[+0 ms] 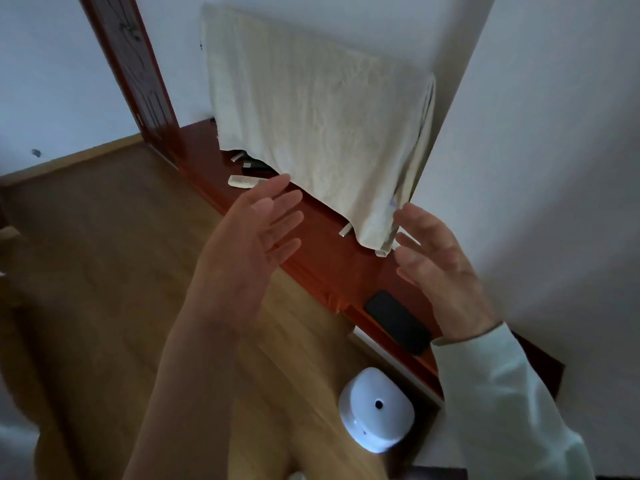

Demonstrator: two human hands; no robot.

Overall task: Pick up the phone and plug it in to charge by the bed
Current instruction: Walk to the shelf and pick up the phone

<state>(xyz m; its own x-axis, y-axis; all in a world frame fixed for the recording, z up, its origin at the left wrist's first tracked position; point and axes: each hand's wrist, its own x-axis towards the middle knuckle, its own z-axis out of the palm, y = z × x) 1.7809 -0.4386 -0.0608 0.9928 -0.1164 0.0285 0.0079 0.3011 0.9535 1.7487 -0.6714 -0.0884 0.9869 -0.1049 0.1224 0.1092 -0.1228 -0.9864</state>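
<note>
A black phone [398, 321] lies flat, screen dark, on the near end of a long red-brown wooden cabinet [332, 268] against the wall. My right hand [440, 268] hovers just above and beyond the phone, fingers spread, holding nothing. My left hand [249, 244] is raised to the left of it over the cabinet's front edge, palm facing right, fingers apart and empty. No charger or cable is identifiable, and no bed is in view.
A cloth-draped screen [311, 116] stands on the cabinet. A white remote [242, 181] and small dark items lie at its far end. A white rounded device [377, 408] sits on the wooden floor below the phone. A door frame [138, 81] stands at the far left.
</note>
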